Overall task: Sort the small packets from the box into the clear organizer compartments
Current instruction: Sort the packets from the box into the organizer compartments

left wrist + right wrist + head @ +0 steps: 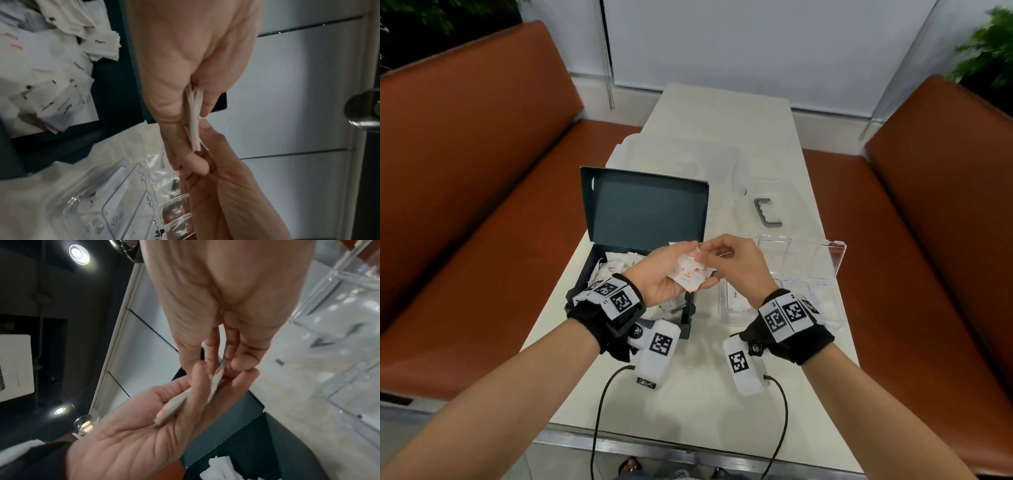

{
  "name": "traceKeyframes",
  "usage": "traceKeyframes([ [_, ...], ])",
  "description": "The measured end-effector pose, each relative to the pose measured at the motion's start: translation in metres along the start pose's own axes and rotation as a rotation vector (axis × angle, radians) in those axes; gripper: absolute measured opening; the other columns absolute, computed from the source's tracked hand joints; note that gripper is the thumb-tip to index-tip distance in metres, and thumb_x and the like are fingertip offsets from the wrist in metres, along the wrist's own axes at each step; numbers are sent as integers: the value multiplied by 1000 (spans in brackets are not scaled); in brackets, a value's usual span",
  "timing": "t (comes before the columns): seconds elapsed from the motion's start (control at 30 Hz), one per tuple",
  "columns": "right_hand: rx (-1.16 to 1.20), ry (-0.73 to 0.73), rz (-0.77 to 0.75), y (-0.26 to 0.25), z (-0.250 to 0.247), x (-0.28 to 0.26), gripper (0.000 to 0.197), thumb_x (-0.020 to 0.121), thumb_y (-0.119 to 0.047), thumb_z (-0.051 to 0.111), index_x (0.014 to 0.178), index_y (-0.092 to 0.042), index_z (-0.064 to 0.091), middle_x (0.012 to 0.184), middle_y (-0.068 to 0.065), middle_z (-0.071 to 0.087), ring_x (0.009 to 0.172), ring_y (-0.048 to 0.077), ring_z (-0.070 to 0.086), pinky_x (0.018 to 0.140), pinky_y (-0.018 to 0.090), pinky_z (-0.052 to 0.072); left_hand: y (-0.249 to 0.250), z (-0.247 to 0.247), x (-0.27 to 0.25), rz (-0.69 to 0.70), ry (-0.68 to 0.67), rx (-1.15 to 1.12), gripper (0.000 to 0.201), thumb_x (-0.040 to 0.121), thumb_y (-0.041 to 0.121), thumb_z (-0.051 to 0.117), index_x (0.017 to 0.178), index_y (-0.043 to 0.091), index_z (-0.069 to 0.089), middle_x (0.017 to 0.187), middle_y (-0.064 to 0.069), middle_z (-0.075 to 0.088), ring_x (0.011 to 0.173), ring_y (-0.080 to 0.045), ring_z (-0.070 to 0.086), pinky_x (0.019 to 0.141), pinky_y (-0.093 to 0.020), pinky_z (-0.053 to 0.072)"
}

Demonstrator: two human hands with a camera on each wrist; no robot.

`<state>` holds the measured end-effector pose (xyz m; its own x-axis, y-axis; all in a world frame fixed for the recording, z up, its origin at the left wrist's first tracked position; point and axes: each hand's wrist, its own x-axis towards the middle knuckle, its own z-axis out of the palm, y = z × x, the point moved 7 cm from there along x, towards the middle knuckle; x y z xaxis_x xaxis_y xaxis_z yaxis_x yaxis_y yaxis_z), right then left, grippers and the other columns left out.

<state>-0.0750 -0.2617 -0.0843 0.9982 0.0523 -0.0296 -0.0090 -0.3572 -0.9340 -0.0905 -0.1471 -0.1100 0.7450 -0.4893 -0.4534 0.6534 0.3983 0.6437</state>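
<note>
A small stack of white packets with orange print was held in the left hand, its fingers and thumb curled around the stack above the right edge of the open dark box. The top packet's corner was pinched by the right hand. More white packets were left loose inside the box. The clear organizer was set on the white counter just right of the box, lid open, with a white packet seen in its near left compartment.
</note>
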Motion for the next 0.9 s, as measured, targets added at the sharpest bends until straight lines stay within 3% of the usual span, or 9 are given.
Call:
traceKeyframes([
  [0.1,-81,-21,15,3,-13,1,22,72,-25,83,87,-15,71,85,3,69,75,14,66,67,17,53,0,7,5,49,80,126,29,101,22,49,112,1,66,120,-22,66,99,-34,66,83,-38,57],
  [0.2,-115,-48,60,6,-31,3,25,73,-23,83,88,-8,71,86,2,71,79,13,68,74,21,54,-2,21,13,60,91,185,27,100,25,51,104,2,65,116,-24,66,98,-34,64,79,-35,58],
  [0.27,-109,-54,57,5,-45,2,22,74,-17,81,87,-3,70,85,-1,72,77,3,68,66,15,52,-4,32,19,56,94,184,27,100,28,52,104,3,62,110,-24,66,95,-35,66,74,-34,59],
  [0.37,-74,-23,56,7,-66,0,12,75,-6,77,82,1,70,75,-6,70,58,-12,60,49,7,43,-9,48,30,49,66,175,28,100,27,53,108,2,61,110,-25,66,93,-36,70,71,-34,60],
  [0.47,-58,-7,112,15,-87,-1,8,79,-8,73,82,-3,68,72,-1,69,62,1,65,53,16,50,-16,59,40,45,59,196,33,99,25,55,120,0,56,114,-24,67,95,-35,70,73,-35,61],
  [0.57,21,15,171,26,-110,-3,5,83,-8,67,82,-8,63,77,9,70,65,17,70,61,28,56,-24,65,47,68,74,245,29,98,19,56,122,3,57,107,-19,72,85,-28,73,63,-30,59],
  [0.67,-34,31,163,34,-133,-6,2,86,-8,65,85,-10,66,73,8,68,58,12,65,58,25,55,-30,70,54,88,87,254,27,95,15,60,119,1,60,104,-20,72,80,-24,72,58,-27,57],
  [0.77,-120,-13,118,40,-146,-8,12,90,-10,61,92,-14,72,78,9,69,56,4,59,56,19,51,-36,77,59,93,110,298,30,91,10,66,116,-5,61,99,-21,69,71,-21,69,48,-23,50],
  [0.9,-112,-29,107,50,-157,-14,13,92,-14,62,99,-16,72,82,9,72,59,5,61,54,17,51,-48,86,68,96,130,377,31,86,5,70,113,-7,62,87,-16,69,62,-18,66,45,-22,47],
])
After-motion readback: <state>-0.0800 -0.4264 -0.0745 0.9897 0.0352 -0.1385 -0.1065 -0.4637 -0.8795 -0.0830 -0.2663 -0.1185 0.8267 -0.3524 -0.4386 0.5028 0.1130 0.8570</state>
